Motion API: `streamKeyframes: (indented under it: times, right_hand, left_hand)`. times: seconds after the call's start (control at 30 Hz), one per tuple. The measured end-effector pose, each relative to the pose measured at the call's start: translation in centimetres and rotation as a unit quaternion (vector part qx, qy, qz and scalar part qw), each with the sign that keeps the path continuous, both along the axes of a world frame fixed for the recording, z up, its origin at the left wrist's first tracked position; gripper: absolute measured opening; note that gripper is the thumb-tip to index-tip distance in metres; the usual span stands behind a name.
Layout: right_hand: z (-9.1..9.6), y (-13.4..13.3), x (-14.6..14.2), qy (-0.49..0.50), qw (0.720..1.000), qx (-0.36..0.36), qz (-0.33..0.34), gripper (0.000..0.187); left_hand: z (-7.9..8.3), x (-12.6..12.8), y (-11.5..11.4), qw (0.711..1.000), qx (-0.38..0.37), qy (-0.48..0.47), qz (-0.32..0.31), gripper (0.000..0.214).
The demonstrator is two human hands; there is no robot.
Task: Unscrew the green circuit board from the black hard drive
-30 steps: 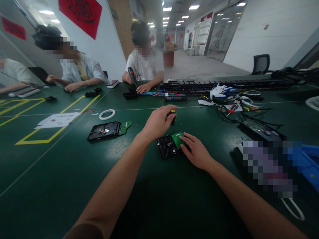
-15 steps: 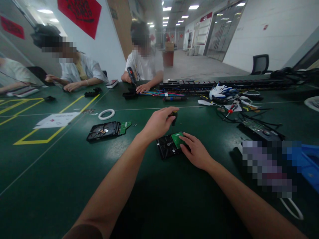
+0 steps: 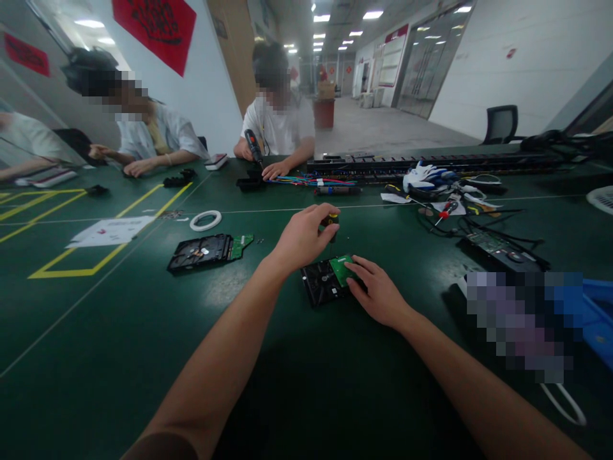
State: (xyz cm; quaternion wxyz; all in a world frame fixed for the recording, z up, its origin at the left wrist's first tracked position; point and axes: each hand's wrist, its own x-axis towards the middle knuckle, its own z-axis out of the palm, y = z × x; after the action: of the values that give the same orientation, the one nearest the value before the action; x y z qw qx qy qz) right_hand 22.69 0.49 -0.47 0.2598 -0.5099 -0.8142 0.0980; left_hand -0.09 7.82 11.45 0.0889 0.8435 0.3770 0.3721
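Observation:
A black hard drive (image 3: 317, 281) with a green circuit board (image 3: 340, 269) lies on the table in front of me. Over its far edge, my left hand (image 3: 306, 235) has its fingers closed round the black and yellow handle of a screwdriver (image 3: 331, 220), which stands about upright. The screwdriver's tip is too small and dark to make out. My right hand (image 3: 376, 291) grips the drive's right side, its fingertips on the circuit board and its thumb close to the near edge.
Left of my hands lies another opened drive (image 3: 198, 252), with a white tape ring (image 3: 205, 220) behind it. Gloves (image 3: 426, 177), a red screwdriver (image 3: 445, 214), cables and another device (image 3: 502, 249) lie to the right. Across the table, a person (image 3: 275, 121) holds a power screwdriver.
The fingers of my left hand have curled and shifted slightly round the screwdriver handle. My right hand and the hard drive stay in place.

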Motion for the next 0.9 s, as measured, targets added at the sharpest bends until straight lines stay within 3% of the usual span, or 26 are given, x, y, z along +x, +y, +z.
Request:
streamKeyframes:
  times: [0.57,0.9]
  right_hand:
    - [0.07,-0.09,0.02,0.01,1.0,-0.001,0.003,0.045]
    - [0.0,-0.08,0.09,0.0,1.0,0.0,0.003,0.045]
  left_hand:
    - [-0.01,0.38,-0.1,0.998,-0.039,-0.047,0.01,0.022]
    - [-0.45,0.31,0.31,0.998,-0.014,-0.056,0.034,0.029]
